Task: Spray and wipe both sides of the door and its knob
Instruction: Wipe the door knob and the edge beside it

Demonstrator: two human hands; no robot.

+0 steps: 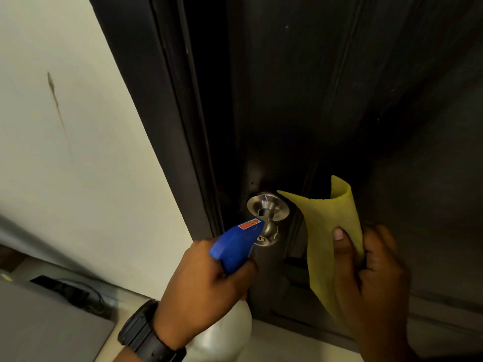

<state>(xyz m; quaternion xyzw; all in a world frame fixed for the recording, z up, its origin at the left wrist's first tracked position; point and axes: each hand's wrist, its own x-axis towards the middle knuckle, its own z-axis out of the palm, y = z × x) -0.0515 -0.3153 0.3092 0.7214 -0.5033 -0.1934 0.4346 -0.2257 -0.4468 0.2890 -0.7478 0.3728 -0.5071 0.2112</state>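
Step in hand: we judge it is spraying the knob on this side of the door.
How to do it well: we should keep the spray bottle aimed close at the knob and press shortly, so that little liquid runs down.
Left hand: its fingers are curled round the bottle neck.
Right hand: thumb and fingers pinch the cloth.
Knob and fingers: the knob lies just above the left fingers, apart from them. The right fingers are near, lower right of it.
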